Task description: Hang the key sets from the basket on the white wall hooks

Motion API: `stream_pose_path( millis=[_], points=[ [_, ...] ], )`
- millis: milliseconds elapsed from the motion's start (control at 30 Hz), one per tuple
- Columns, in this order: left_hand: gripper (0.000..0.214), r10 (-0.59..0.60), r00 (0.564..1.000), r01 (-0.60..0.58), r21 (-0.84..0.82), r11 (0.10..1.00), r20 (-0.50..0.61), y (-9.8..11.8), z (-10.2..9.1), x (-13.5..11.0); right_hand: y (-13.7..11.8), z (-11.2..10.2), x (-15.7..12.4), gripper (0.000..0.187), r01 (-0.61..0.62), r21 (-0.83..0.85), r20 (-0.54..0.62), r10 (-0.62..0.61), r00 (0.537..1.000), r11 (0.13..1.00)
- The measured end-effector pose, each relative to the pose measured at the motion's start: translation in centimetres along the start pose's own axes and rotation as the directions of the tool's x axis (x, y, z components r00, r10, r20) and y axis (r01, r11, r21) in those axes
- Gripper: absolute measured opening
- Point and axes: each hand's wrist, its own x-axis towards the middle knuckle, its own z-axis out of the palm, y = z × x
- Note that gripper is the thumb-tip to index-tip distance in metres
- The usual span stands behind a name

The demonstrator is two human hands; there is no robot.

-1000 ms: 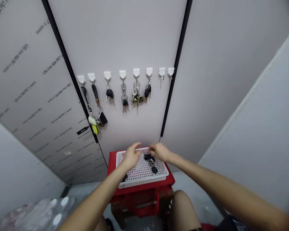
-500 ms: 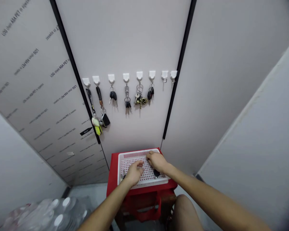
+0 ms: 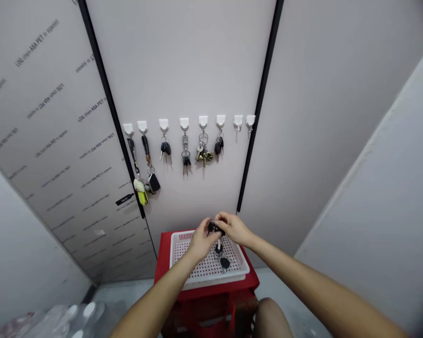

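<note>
Above the basket, my left hand [image 3: 200, 243] and my right hand [image 3: 234, 229] meet over a bunch of black-headed keys [image 3: 216, 228]. Both hands are closed on it, thumbs and fingertips pinching. Below the fingers hangs a pale cord or chain with a dark round piece [image 3: 219, 248]. Lower down, a black key fob [image 3: 225, 263] shows, and I cannot tell if it hangs from the bunch or rests in the basket. The white perforated basket [image 3: 245, 271] stands under both hands. My left hand and forearm hide part of its inside.
White hooks line the wall; most carry key bunches [image 3: 185, 162], while the two rightmost hooks [image 3: 238, 121] hold no keys. A red cloth-covered stand [image 3: 165, 240] supports the basket. Clear plastic bottles [image 3: 88, 312] stand at lower left. Wall panels rise on both sides.
My right hand has lifted the keys from the basket's back right. My left hand has moved up and right and closed on them. The view has tilted slightly upward.
</note>
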Motion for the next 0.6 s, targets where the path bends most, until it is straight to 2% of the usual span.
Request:
stream_pose_path(
  millis=[67,133,233,333,400,500,600],
  points=[
    [0.032,0.011,0.998,-0.007,-0.063,0.998,0.064,1.2,0.5,0.7,-0.6,-0.7,0.2,0.011,0.023,0.006,-0.031,-0.023,0.999,1.0],
    [0.025,-0.029,0.995,0.042,-0.128,0.991,0.096,2.3,0.9,1.3,-1.1,-1.6,0.3,0.01,0.038,-0.048,-0.093,-0.042,0.995,0.998],
    [0.021,-0.087,0.991,0.107,-0.224,0.969,0.099,4.0,1.4,2.1,-1.7,-3.2,0.5,0.01,0.064,-0.114,-0.168,-0.083,0.982,0.991],
    [0.022,-0.122,0.989,0.139,-0.245,0.959,0.08,6.5,1.7,3.5,-2.5,-5.5,1.5,0.012,0.067,-0.066,-0.252,-0.081,0.964,0.996],
    [0.026,-0.106,0.994,0.111,-0.224,0.968,0.033,8.8,1.9,4.7,-3.3,-7.4,2.7,0.013,0.057,0.02,-0.351,-0.046,0.935,0.998],
    [0.03,0.001,0.998,-0.012,-0.207,0.978,-0.055,12.9,2.5,6.7,-5.1,-10.6,5.1,0.011,0.081,0.159,-0.514,0.013,0.858,0.984],
    [0.03,0.103,0.989,-0.12,-0.163,0.979,-0.106,16.6,3.3,8.8,-6.9,-13.5,7.4,0.01,0.141,0.283,-0.614,0.067,0.787,0.949]
  ],
)
